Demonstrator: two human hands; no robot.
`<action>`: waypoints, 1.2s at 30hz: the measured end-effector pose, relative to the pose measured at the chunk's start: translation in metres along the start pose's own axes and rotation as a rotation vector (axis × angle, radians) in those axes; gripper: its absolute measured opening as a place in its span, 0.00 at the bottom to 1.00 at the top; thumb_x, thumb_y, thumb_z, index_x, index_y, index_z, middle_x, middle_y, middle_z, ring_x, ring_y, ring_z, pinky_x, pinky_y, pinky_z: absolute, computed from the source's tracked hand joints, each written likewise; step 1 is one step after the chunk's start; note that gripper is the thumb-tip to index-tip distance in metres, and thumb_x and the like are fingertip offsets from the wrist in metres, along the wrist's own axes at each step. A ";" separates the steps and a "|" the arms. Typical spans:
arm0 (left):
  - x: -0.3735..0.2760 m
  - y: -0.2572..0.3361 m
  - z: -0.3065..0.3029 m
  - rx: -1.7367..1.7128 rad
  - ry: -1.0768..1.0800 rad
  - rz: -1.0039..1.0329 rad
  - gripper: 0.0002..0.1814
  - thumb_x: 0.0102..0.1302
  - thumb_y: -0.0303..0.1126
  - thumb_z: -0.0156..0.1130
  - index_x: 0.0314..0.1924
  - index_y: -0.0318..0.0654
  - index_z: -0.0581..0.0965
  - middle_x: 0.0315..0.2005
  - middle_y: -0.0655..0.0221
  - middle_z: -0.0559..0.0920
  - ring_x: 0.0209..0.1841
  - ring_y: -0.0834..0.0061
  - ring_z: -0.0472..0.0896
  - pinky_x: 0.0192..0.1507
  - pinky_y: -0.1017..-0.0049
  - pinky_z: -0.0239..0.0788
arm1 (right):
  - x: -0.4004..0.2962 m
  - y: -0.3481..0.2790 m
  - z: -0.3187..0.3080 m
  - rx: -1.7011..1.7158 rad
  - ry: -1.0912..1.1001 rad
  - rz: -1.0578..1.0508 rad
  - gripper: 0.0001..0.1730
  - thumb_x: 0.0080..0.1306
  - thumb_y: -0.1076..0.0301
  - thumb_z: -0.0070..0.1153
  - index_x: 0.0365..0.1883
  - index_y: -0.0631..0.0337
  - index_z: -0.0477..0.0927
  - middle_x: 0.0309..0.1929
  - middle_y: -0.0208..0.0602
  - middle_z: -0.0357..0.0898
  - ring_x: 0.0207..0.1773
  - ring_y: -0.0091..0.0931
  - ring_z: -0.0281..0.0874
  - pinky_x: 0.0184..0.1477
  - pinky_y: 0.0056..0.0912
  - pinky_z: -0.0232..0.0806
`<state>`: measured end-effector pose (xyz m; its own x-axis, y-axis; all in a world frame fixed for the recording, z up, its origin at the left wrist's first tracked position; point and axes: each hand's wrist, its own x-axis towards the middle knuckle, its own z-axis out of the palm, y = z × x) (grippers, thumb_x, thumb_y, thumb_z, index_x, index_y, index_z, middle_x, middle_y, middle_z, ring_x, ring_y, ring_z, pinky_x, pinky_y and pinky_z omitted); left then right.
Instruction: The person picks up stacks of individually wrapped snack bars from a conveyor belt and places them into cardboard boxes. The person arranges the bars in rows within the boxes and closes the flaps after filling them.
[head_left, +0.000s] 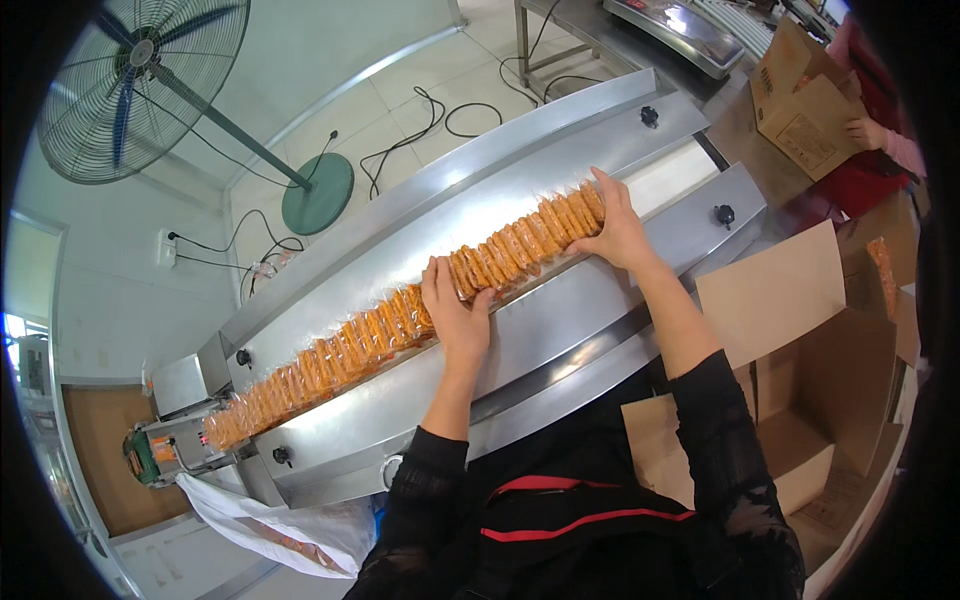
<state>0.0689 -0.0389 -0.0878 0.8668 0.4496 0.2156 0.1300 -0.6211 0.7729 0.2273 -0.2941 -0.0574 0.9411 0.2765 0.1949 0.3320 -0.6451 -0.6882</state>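
A long row of orange-brown snack pieces in clear plastic packets (352, 337) stands on edge along the middle of a stainless-steel conveyor table (420, 225). My left hand (459, 319) grips the row near its middle, fingers over the far side and thumb on the near side. At the upper right end, my right hand (619, 229) holds the last packets, its fingers against the end face and its thumb on the near side. Between both hands lies a section of packets (517, 247), pressed together. Beyond my right hand, a white belt (675, 176) shows.
An open cardboard box (817, 382) sits to my right. Past it, another person's hand (866, 133) touches a carton (802, 112). A floor fan (142, 52) stands at upper left, with black cables (427, 124) on the tiles. A white sack (300, 532) hangs lower left.
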 end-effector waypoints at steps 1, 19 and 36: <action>-0.001 0.010 -0.002 0.010 -0.012 0.025 0.53 0.53 0.29 0.82 0.76 0.29 0.61 0.76 0.44 0.58 0.75 0.45 0.63 0.76 0.59 0.58 | 0.000 0.002 -0.001 0.009 -0.030 0.017 0.74 0.35 0.61 0.90 0.81 0.49 0.58 0.72 0.52 0.64 0.74 0.50 0.67 0.74 0.46 0.66; -0.031 0.109 -0.154 0.168 0.113 0.342 0.52 0.45 0.33 0.88 0.72 0.42 0.73 0.70 0.48 0.69 0.69 0.46 0.73 0.66 0.56 0.72 | -0.069 -0.097 -0.038 0.586 -0.008 -0.078 0.68 0.42 0.68 0.88 0.79 0.64 0.59 0.72 0.52 0.70 0.75 0.37 0.68 0.76 0.43 0.63; -0.122 0.004 -0.119 0.004 0.056 0.163 0.47 0.49 0.32 0.85 0.71 0.46 0.75 0.73 0.50 0.64 0.74 0.47 0.64 0.74 0.54 0.59 | -0.143 -0.117 -0.002 0.168 -0.209 -0.076 0.68 0.44 0.67 0.85 0.81 0.56 0.57 0.72 0.55 0.63 0.73 0.50 0.67 0.74 0.45 0.64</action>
<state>-0.0939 -0.0202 -0.0406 0.8484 0.3778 0.3708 -0.0078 -0.6915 0.7223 0.0534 -0.2591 -0.0036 0.8746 0.4713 0.1138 0.3690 -0.4948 -0.7868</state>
